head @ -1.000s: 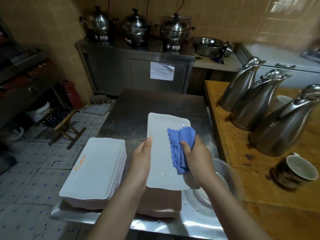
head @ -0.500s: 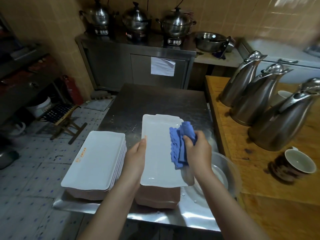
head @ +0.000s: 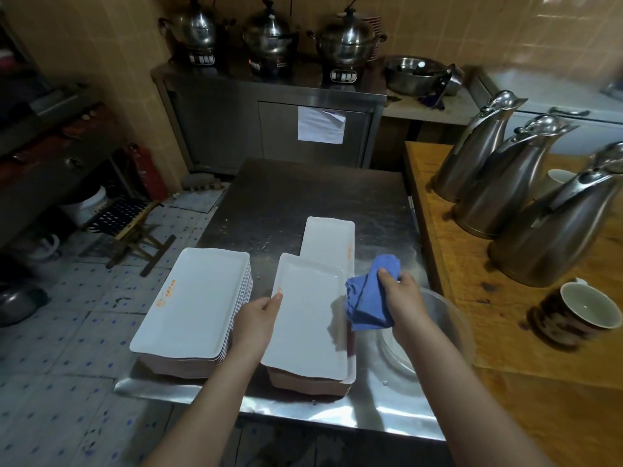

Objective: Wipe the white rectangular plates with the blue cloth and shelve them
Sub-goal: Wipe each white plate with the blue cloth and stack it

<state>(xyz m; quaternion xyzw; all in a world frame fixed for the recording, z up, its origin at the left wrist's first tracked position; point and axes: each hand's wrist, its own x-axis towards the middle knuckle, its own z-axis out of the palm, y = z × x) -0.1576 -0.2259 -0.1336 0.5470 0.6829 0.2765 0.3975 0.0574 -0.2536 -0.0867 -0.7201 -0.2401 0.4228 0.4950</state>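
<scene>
Fingers (head: pixel 273 301) of the left hand (head: pixel 256 318) pinch the plate (head: pixel 306 318) edge, likely steadying it for wiping. Right hand (head: pixel 403 298) fingers curl round the cloth (head: pixel 369 306), bunched for grip.

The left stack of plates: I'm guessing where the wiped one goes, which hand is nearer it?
Left. The left hand is beside the stack, holding a plate by its edge; the right hand grips the blue cloth beyond that plate.

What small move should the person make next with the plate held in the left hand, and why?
Probably carry the plate left onto the neighbouring stack. The left hand pinches its left edge and the right hand holds the cloth beside its right edge, off its face, so wiping looks finished.
</scene>
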